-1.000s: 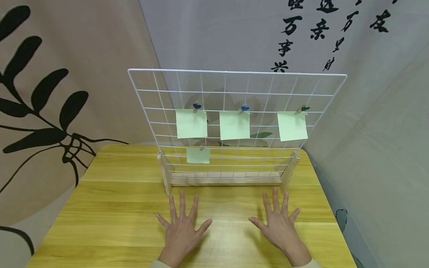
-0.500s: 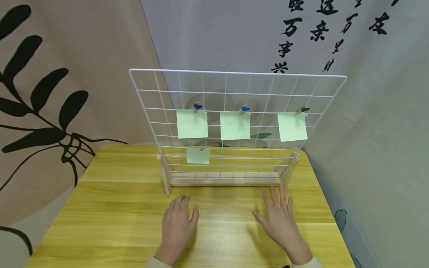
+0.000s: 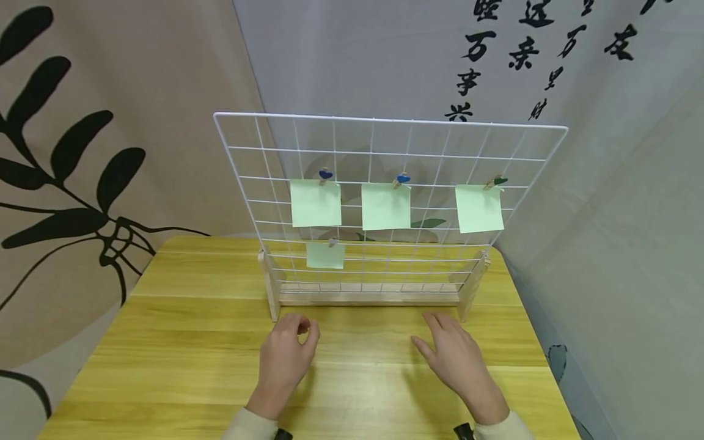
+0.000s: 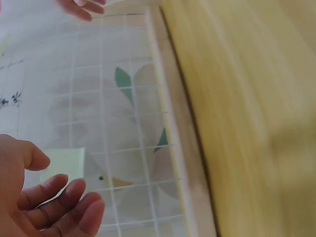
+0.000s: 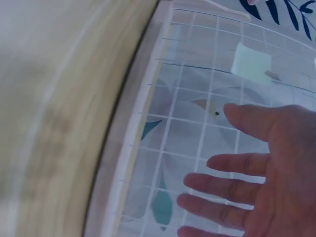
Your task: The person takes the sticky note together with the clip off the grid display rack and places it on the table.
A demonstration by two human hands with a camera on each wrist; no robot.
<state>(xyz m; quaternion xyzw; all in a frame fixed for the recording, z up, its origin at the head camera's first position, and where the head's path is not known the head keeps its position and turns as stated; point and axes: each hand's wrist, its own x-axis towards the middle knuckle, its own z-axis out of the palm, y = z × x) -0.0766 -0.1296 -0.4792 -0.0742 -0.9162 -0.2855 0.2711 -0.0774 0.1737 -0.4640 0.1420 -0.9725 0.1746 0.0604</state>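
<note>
Over the yellow table [image 3: 165,360], the once-spread left hand [image 3: 283,363] now curls loosely while the right hand [image 3: 461,370] relaxes, fingers nearly straight, both empty, leaving the green notes [image 3: 386,208] untouched on the wire rack [image 3: 368,299] beyond.

Here's the left hand [image 4: 47,202], cropped by the left and bottom edges of its own wrist view! Over on the right wrist, the frame's right side chops the right hand [image 5: 269,182], and the tabletop [image 5: 54,108] is a blur. From the head: sleeves [image 3: 250,426] cut at the bottom, characters [image 3: 486,8] clipped up top, the low note [image 3: 324,256]'s peg [image 3: 332,242] too tiny to make out.
</note>
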